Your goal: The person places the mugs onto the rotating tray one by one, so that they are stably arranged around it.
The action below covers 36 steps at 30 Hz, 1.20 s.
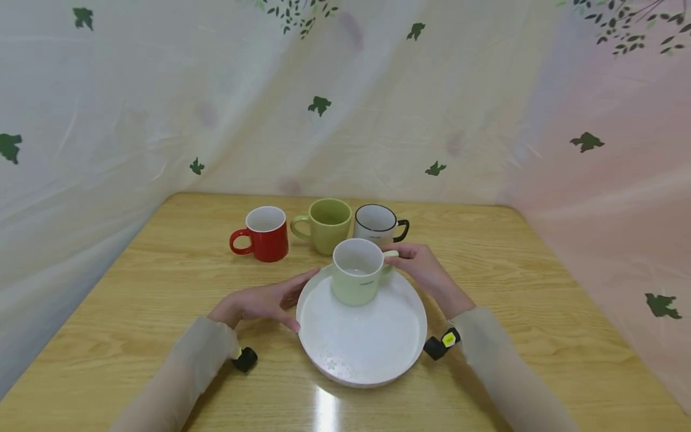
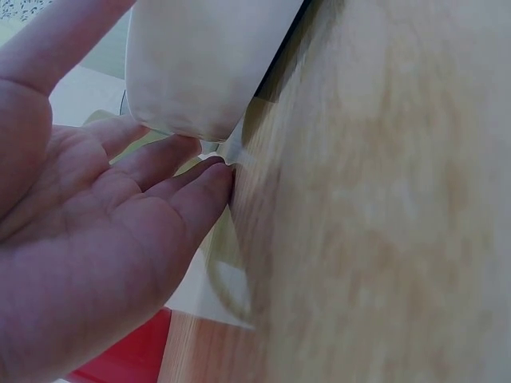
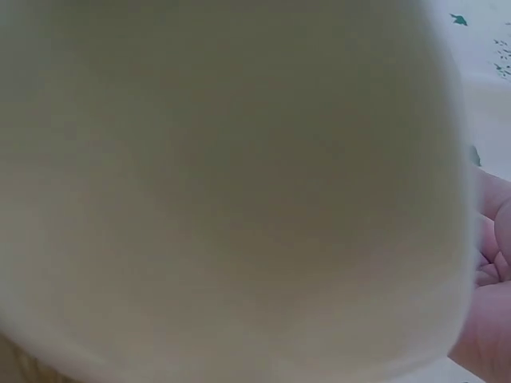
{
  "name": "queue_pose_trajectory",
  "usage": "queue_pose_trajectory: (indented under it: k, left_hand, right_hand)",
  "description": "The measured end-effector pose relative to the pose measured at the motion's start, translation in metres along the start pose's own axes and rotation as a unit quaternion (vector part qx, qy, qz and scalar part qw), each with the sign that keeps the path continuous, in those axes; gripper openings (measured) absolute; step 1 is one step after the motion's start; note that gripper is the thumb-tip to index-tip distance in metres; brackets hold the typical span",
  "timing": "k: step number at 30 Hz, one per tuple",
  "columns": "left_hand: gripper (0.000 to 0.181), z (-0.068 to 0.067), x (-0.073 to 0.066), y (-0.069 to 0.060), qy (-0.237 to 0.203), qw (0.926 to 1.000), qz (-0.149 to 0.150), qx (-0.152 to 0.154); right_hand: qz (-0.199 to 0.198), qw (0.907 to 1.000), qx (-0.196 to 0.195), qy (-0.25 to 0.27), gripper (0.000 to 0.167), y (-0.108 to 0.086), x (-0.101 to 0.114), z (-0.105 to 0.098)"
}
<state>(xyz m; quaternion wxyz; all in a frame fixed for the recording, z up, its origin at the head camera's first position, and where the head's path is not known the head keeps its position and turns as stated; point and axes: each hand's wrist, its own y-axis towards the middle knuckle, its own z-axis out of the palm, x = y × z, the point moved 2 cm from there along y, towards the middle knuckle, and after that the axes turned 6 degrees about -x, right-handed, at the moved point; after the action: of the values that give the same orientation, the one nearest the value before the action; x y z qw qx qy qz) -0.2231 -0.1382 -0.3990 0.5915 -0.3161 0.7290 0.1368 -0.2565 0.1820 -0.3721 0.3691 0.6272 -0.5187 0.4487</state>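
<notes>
A pale green mug (image 1: 356,279) stands upright over the far part of a round white tray (image 1: 361,348). Whether its base touches the tray I cannot tell. Its handle points right, and my right hand (image 1: 423,270) pinches it. At the tray's left side is my left hand (image 1: 264,303), with thumb and fingers spread along the rim. In the left wrist view, the fairly straight fingers of the left hand (image 2: 104,207) reach the tray's wall (image 2: 200,64). Part of the right hand (image 3: 491,279) shows at the right wrist view's edge, behind a large blurred pale surface.
Behind the tray stand a red mug (image 1: 270,243), a yellow-green mug (image 1: 329,228) and a white mug (image 1: 372,225) with a black rim and handle. All are on a wooden table (image 1: 540,336). A cloth with printed leaves and birds (image 1: 345,150) hangs around it.
</notes>
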Motion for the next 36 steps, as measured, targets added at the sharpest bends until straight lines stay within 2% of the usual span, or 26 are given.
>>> queue_pose_trajectory:
  k: [7,13,20,31,36]
  left_hand:
    - [0.11,0.001,0.0,-0.001,-0.002,1.0,-0.003,-0.001]
    - [0.11,0.001,0.0,0.0,-0.003,1.0,0.003,0.002]
    - [0.111,0.001,0.0,0.001,-0.005,0.9999,0.014,0.008]
    - [0.114,0.0,0.0,-0.001,-0.003,0.9998,0.02,0.008]
    - [0.113,0.0,0.0,-0.001,-0.001,0.9998,0.02,0.006]
  right_hand:
    - [0.005,0.9998,-0.007,-0.019,0.034,-0.002,0.0,0.003]
    - [0.01,0.9998,-0.011,-0.014,0.034,-0.003,0.001,0.004]
    - [-0.011,0.9997,-0.008,-0.02,0.038,-0.004,0.001,-0.005]
    - [-0.039,0.9931,-0.106,-0.03,0.043,0.016,0.004,-0.047]
    - [-0.037,0.9908,-0.122,-0.046,0.043,0.023,0.005,-0.055]
